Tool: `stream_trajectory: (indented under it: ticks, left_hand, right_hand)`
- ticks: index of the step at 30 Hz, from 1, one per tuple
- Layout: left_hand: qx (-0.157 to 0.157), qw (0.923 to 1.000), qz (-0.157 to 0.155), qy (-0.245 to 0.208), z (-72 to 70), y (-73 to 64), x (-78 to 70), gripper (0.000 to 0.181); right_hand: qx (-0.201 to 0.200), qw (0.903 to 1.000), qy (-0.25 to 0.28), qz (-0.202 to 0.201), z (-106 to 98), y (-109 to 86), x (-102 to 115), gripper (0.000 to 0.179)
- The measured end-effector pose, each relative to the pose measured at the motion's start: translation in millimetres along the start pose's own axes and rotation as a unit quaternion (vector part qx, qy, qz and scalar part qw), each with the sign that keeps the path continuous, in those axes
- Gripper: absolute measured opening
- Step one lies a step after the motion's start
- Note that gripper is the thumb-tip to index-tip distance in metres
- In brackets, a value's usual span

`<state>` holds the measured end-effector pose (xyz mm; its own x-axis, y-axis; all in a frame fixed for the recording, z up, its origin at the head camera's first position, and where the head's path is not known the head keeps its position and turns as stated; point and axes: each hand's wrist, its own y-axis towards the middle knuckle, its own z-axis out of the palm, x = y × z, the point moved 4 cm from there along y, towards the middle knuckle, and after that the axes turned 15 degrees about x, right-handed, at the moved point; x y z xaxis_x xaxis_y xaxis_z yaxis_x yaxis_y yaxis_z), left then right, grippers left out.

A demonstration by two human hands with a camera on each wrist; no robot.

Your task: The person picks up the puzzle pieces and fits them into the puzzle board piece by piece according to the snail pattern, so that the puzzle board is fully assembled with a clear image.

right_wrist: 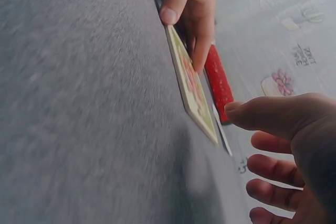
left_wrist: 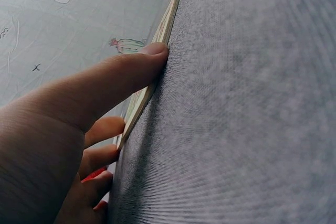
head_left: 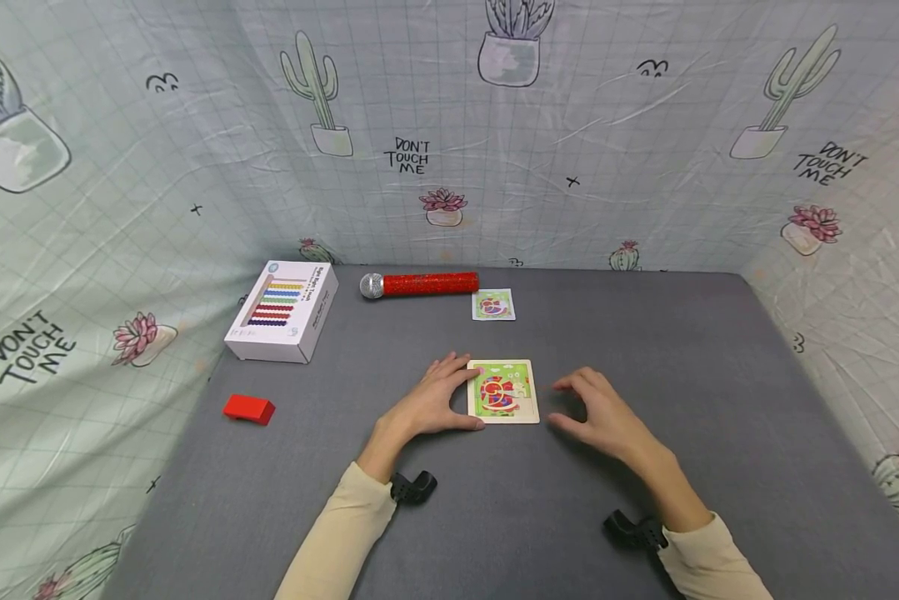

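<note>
A small square jigsaw puzzle (head_left: 503, 392) with a pale frame and a red and green picture lies flat on the grey table. My left hand (head_left: 436, 398) holds it at its left side, the thumb on the near edge and the index finger by the far left corner. In the left wrist view, that thumb (left_wrist: 121, 72) presses against the board's thin pale edge (left_wrist: 170, 19). To the right of the puzzle my right hand (head_left: 602, 417) hovers with loosely bent fingers, touching nothing. The right wrist view shows a gap between its thumb (right_wrist: 262, 114) and the puzzle (right_wrist: 191, 85).
Behind the puzzle lies a small card (head_left: 493, 305) with a similar picture, touching a red microphone (head_left: 430, 284) with a silver head. A white box (head_left: 284, 308) showing coloured bead rows stands at the back left, and a red block (head_left: 249, 409) lies nearer me.
</note>
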<state>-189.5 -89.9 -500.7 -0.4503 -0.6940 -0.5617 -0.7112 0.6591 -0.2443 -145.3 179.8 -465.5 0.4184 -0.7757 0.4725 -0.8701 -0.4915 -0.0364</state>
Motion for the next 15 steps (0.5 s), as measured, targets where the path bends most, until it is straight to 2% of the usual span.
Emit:
stream_trajectory:
  ticks: [5, 15]
  left_hand:
    - [-0.002, 1.0000, 0.000, -0.001, 0.9, 0.5, 0.4, 0.089]
    - [0.002, 1.0000, -0.007, 0.003, 0.6, 1.5, 0.1, 0.088]
  right_hand:
    - [-0.017, 0.9998, -0.008, 0.000, -2, -10.2, -10, 0.046]
    - [-0.017, 0.9994, 0.000, 0.029, -7, -28.8, -31, 0.045]
